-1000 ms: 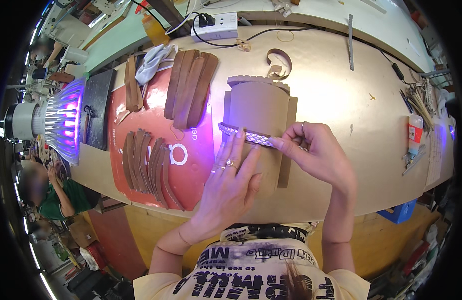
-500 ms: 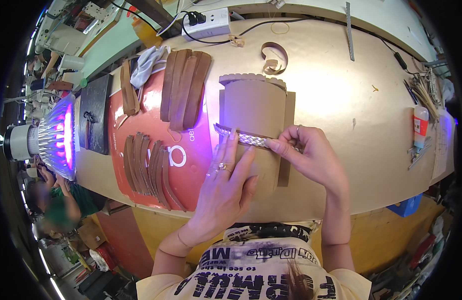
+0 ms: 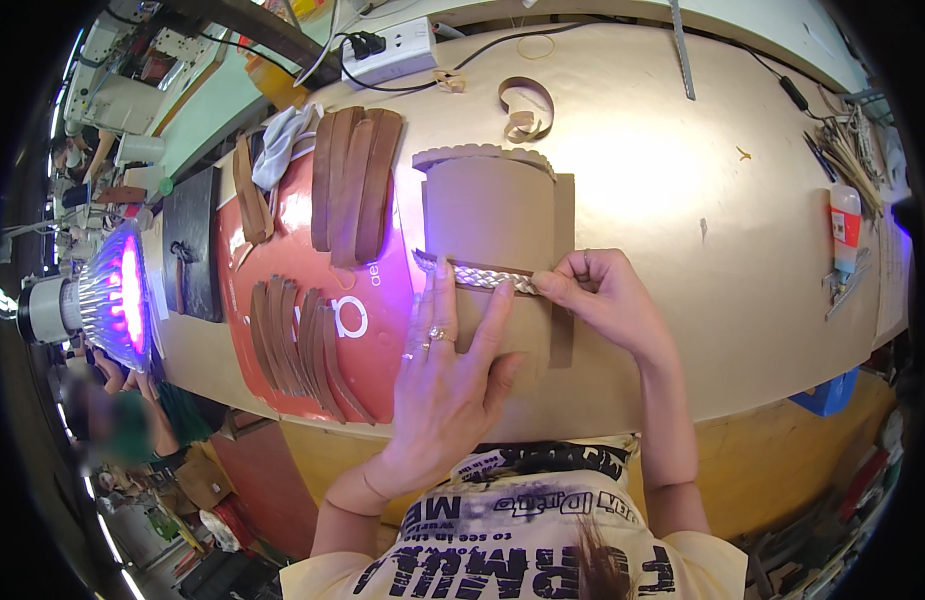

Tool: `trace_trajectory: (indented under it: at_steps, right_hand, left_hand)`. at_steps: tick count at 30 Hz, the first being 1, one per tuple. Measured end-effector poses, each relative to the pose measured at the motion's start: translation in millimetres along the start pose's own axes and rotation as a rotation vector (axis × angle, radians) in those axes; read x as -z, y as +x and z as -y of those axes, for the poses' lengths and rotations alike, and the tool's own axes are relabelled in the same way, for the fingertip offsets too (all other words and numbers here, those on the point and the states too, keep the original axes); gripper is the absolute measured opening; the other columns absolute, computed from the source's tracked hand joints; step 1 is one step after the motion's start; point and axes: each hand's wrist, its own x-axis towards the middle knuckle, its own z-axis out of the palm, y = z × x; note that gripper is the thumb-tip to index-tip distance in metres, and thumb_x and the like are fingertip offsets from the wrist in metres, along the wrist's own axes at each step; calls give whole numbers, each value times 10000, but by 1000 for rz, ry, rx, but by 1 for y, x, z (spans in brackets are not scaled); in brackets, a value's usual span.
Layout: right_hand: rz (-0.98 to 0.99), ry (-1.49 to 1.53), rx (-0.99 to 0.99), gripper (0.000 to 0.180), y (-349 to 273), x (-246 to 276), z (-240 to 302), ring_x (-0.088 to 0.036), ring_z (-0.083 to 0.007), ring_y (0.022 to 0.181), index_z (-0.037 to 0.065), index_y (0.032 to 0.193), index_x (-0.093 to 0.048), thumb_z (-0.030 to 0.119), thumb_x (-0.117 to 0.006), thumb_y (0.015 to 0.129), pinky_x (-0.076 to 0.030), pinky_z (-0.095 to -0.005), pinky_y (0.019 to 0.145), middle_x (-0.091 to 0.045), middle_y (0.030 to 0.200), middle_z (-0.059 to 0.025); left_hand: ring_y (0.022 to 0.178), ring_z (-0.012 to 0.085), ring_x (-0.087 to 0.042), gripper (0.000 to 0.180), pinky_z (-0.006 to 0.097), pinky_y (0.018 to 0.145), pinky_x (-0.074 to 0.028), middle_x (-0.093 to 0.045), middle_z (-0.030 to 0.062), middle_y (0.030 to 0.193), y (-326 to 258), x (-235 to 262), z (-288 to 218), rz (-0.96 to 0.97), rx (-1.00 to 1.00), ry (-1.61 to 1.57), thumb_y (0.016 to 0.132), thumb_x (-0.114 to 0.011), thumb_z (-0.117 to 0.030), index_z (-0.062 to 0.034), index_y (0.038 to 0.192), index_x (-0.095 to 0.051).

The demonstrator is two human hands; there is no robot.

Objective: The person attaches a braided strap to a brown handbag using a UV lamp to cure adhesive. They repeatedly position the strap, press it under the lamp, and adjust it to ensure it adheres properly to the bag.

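Observation:
A silvery braided strap (image 3: 490, 279) with a brown edge lies across a brown, scallop-topped board-like form (image 3: 490, 210) in front of me. My left hand (image 3: 444, 365), wearing rings, is spread with its fingers extended. Its fingertips press on the strap at the left end and near the middle. At the strap's right end, the thumb and fingers of my right hand (image 3: 597, 290) are pinched together on it. That end is hidden in the pinch. The form's lower part is partly covered by my left hand.
To the left, brown strips (image 3: 357, 185) and narrower ones (image 3: 292, 340) lie on a red sheet (image 3: 237, 340). A lit purple lamp (image 3: 117, 298) stands beyond. A curled strip (image 3: 550, 100) and power strip (image 3: 387, 52) lie behind; a glue bottle (image 3: 844, 230) is at right.
My right hand has shifted slightly along the strap toward its right end, and the tail that stuck out past the fingers no longer shows. My left hand stays pressed on the strap.

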Motion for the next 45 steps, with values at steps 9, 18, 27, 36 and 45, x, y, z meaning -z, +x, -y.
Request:
trace_trajectory:
  at_steps: [9,18,27,36,45]
  right_hand:
    - [77,170,92,265,-5,15,-14,-473,-9,643,2,928,-651,263,-688,944,-382,-190,556,-594,748,51]
    - [57,198,70,260,3,4,-25,-498,-17,649,-3,926,-645,254,-673,955,-415,-196,559,-606,743,38]
    - [69,146,45,245,2,5,-24,-448,-15,648,12,939,-633,254,-645,974,-380,-200,559,-548,748,65]
    - [81,26,-2,279,7,5,-23,-447,-17,649,12,943,-628,288,-632,981,-383,-200,559,-546,751,67]
    - [-333,17,205,378,0,-21,-35,-419,-89,499,17,736,-590,329,-734,895,-384,-287,469,-483,536,-7]
  left_hand:
    - [1321,554,-346,566,549,1070,-366,-236,362,1506,4,2,-12,17,35,161,939,-611,-265,-151,1466,-442]
    - [1313,547,-348,542,555,1094,-325,-233,368,1505,6,3,-15,22,51,132,937,-612,-234,-98,1441,-465]
    - [1314,556,-339,554,563,1105,-307,-240,373,1498,6,2,-13,27,41,130,934,-616,-232,-98,1447,-454]
    - [1357,561,-262,546,590,1109,-281,-181,366,1519,5,3,-18,24,11,278,930,-594,-165,-95,1449,-441]
    - [1372,614,-188,605,623,1105,-258,-124,395,1517,9,-12,-16,13,-25,119,905,-602,-117,-55,1469,-394]
